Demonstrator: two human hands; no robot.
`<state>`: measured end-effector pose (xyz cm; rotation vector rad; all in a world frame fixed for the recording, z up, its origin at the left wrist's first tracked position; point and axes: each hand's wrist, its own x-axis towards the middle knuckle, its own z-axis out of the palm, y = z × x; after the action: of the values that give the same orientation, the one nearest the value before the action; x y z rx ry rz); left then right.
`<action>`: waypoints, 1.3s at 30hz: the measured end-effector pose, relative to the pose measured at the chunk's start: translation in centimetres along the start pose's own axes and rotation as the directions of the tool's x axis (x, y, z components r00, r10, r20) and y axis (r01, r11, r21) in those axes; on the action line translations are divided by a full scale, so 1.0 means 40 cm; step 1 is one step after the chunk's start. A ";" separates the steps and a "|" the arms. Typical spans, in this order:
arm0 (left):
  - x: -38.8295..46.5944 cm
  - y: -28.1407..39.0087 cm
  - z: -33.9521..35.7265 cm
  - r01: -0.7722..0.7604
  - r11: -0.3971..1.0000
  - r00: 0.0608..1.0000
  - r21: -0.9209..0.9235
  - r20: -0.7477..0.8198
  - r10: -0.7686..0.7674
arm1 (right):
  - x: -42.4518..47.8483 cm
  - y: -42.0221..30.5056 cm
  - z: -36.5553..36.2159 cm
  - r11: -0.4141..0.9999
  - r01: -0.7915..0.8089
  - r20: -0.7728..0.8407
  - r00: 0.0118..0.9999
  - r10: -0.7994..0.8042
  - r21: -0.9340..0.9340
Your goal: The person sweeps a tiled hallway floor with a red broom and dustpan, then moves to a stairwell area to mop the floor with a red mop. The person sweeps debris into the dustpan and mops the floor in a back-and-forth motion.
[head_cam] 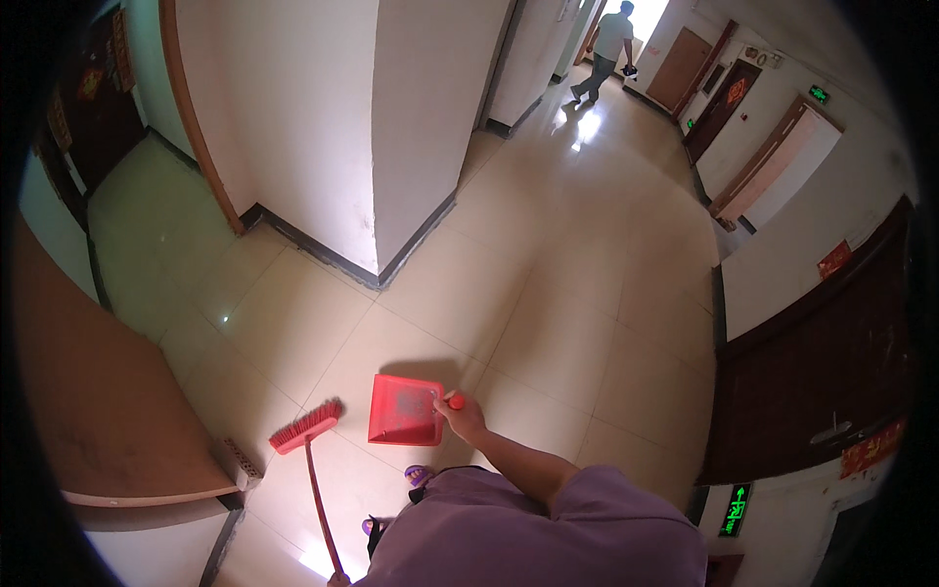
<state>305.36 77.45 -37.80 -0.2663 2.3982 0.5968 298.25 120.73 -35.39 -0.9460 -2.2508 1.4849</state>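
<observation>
My right hand [463, 420] grips the red handle end of a red plastic dustpan [406, 429], whose pan faces left with grey dirt marks on its inner surface. To the left is a broom [304, 429] with red bristles and a red head. Its long reddish stick [320, 499] runs down to the bottom edge of the view. There my left hand [339, 580] is wrapped around the stick, only partly visible. Both tools are in front of my feet in purple sandals [417, 475], over the tiled floor [447, 330].
A white wall corner [375, 183] with a dark skirting juts out ahead. A brown door [110, 381] stands at the left, with a perforated brick [242, 461] at its edge. Dark doors [807, 367] line the right wall. A person [611, 48] is far down the corridor.
</observation>
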 end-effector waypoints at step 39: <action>-0.103 -0.064 -0.128 0.134 0.979 0.986 0.154 -0.118 -0.117 | -0.025 0.108 -0.209 0.992 -0.119 -0.064 0.991 0.121 0.028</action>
<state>306.60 72.89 -32.57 -0.3856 2.4952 0.3357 305.23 127.13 -35.54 -1.1240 -2.1594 1.5030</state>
